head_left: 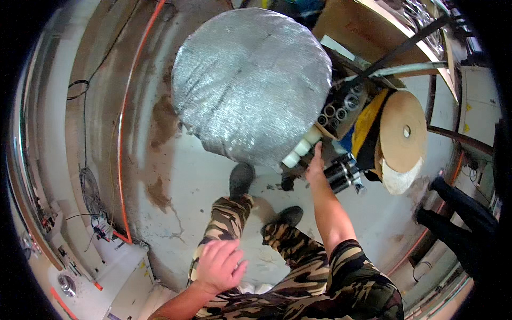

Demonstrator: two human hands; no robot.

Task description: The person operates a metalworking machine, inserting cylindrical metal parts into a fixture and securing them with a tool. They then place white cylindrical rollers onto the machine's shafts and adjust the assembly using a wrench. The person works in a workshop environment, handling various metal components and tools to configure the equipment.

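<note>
My left hand [220, 265] hangs over my left thigh, its fingers loosely bent, the thumb apart and nothing in it. My right arm reaches forward. My right hand [314, 164] is beside a row of three short white cylinders [303, 148], one finger stretched along them. Its other fingers are hidden, so I cannot tell whether it grips anything. The cylinders lie at the edge of a large round top covered in wrinkled silver sheeting [250, 80]. Just right of my right hand is a shiny black and metal cylindrical part [342, 174].
A cardboard box [341, 109] holds several ring-ended tubes. Beyond it stands a large tan disc [404, 130] with a centre hole. An orange hose [124, 133] runs along the left. Another person's dark-clothed legs [458, 213] are at the right. A white cabinet [125, 266] stands lower left.
</note>
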